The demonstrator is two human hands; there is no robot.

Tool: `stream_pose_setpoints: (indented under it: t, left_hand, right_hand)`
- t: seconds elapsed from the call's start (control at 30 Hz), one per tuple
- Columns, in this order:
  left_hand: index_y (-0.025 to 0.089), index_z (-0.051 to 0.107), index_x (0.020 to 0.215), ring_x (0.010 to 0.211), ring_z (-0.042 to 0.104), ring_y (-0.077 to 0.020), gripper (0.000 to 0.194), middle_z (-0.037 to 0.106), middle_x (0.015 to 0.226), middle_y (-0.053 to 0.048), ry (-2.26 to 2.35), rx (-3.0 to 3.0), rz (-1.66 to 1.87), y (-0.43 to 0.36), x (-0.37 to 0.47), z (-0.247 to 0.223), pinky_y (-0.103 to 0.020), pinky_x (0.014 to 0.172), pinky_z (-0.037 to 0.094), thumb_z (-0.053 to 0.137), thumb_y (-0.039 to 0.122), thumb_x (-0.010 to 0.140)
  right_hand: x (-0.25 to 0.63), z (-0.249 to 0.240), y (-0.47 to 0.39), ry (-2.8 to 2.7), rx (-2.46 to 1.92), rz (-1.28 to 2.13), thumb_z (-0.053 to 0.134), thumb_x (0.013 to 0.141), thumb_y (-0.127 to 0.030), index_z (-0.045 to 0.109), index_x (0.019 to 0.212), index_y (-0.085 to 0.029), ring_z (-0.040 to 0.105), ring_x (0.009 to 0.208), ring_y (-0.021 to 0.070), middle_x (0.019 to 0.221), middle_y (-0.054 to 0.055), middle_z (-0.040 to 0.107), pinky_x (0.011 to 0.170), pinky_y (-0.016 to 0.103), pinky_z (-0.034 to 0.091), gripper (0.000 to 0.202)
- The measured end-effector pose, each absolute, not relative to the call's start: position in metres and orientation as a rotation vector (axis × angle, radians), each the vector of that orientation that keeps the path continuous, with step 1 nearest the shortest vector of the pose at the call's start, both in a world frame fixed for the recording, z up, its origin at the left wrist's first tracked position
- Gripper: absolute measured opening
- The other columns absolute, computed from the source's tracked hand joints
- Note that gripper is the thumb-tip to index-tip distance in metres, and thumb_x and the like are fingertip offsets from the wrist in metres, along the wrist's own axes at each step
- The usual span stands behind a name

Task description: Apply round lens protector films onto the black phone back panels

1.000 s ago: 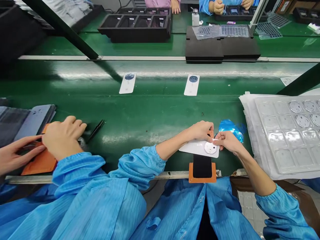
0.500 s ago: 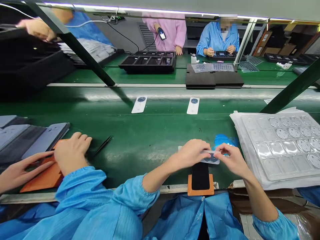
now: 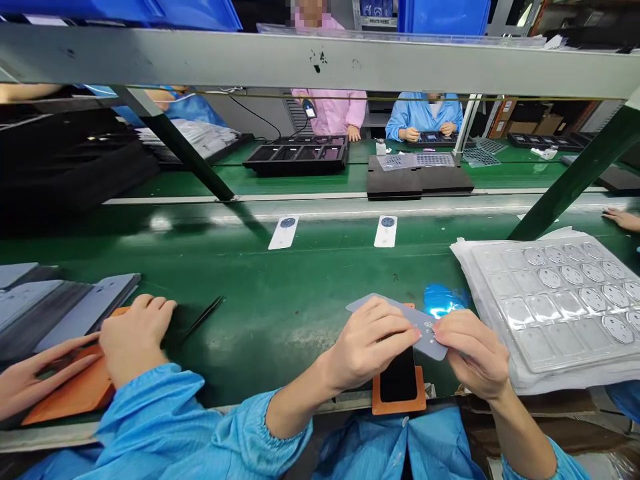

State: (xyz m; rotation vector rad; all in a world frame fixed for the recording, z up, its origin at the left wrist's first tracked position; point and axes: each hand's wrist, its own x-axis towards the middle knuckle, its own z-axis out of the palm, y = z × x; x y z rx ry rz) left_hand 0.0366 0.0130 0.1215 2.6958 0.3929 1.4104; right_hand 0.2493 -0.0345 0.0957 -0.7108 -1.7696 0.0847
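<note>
A thin grey phone back cover (image 3: pixel 365 301) is held tilted between my two hands, with small round holes near its right end. My left hand (image 3: pixel 376 337) grips it from the left, thumb and fingers closed on it. My right hand (image 3: pixel 474 350) pinches its right corner beside the holes. Beneath the cover lies an orange fixture (image 3: pixel 377 403) with a black pad (image 3: pixel 399 380), partly hidden by the cover and my left hand. Just behind my right hand is a crumpled blue film (image 3: pixel 443 300).
Two white phone back covers (image 3: pixel 283 233) (image 3: pixel 386 231) lie on the green belt. A clear tray (image 3: pixel 555 357) of round parts is at right. Tweezers (image 3: pixel 204 317) lie near a co-worker's hands (image 3: pixel 135 340) on an orange fixture (image 3: pixel 80 393). A metal shelf beam (image 3: pixel 250 60) crosses overhead.
The phone back cover has turned from nearly edge-on to tilted, its grey holed face showing. My hands stay closed on it. The view has tilted upward.
</note>
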Motion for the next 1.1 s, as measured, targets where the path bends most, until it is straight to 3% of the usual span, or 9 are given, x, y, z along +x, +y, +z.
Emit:
stream_pose_setpoints:
  t: [0.33,0.43,0.57,0.63,0.73,0.9,1.1]
  left_hand:
    - [0.017,0.066,0.105,0.075,0.070,-0.0177,0.021,0.075,0.081,-0.005,0.291,2.695,1.502,0.009,0.031,0.123,-0.034,0.067,0.055,0.048,0.009,0.095]
    - [0.018,0.064,0.109,0.085,0.071,-0.0189,0.022,0.075,0.087,-0.006,0.370,2.676,1.451,0.017,0.031,0.123,-0.034,0.073,0.057,0.051,0.008,0.094]
    - [0.021,0.062,0.118,0.110,0.065,-0.0249,0.029,0.073,0.105,-0.007,0.753,2.538,1.618,0.048,0.028,0.114,-0.044,0.093,0.055,0.066,0.018,0.090]
    - [0.021,0.064,0.112,0.109,0.065,-0.0243,0.022,0.072,0.105,-0.007,0.968,2.280,1.696,0.072,0.026,0.097,-0.044,0.095,0.054,0.065,0.025,0.091]
    - [0.019,0.064,0.105,0.096,0.067,-0.0193,0.021,0.072,0.101,-0.006,1.282,1.863,1.398,0.108,0.024,0.056,-0.035,0.092,0.053,0.055,0.035,0.095]
    - [0.018,0.066,0.096,0.080,0.068,-0.0183,0.025,0.073,0.088,-0.004,1.367,1.747,1.059,0.140,0.026,-0.008,-0.031,0.079,0.054,0.050,0.036,0.092]
    - [0.022,0.069,0.094,0.086,0.068,-0.0211,0.024,0.072,0.090,-0.004,1.258,1.811,1.028,0.140,0.027,-0.025,-0.034,0.083,0.052,0.050,0.036,0.091]
  right_hand:
    - [0.251,0.102,-0.040,-1.858,-0.653,-0.028,0.059,0.084,0.002,0.068,0.116,-0.022,0.074,0.082,0.0221,0.088,0.006,0.076,0.067,0.037,0.062,0.041]
    - [0.248,0.092,-0.035,-1.836,-0.715,0.039,0.058,0.085,0.001,0.068,0.109,-0.023,0.073,0.079,0.0203,0.085,0.004,0.075,0.068,0.035,0.060,0.036]
    - [0.244,0.068,0.002,-1.517,-1.202,0.343,0.062,0.091,-0.026,0.061,0.092,-0.024,0.069,0.070,0.0175,0.080,0.003,0.071,0.064,0.030,0.056,0.003]
    - [0.249,0.061,0.038,-1.263,-1.372,0.503,0.059,0.092,-0.043,0.055,0.097,-0.023,0.069,0.073,0.0183,0.083,0.004,0.071,0.063,0.029,0.056,0.021]
    - [0.273,0.066,0.107,-1.086,-1.516,0.530,0.050,0.092,-0.054,0.050,0.115,-0.020,0.070,0.082,0.0195,0.098,0.008,0.071,0.068,0.030,0.058,0.041]
    - [0.324,0.097,0.200,-1.171,-1.755,0.446,0.049,0.097,-0.047,0.055,0.122,-0.013,0.068,0.086,0.0189,0.107,0.012,0.067,0.074,0.033,0.058,0.042]
    - [0.283,0.088,0.264,-1.670,-1.922,0.450,0.061,0.096,-0.037,0.059,0.125,-0.017,0.062,0.108,0.0226,0.126,0.009,0.060,0.091,0.044,0.055,0.035]
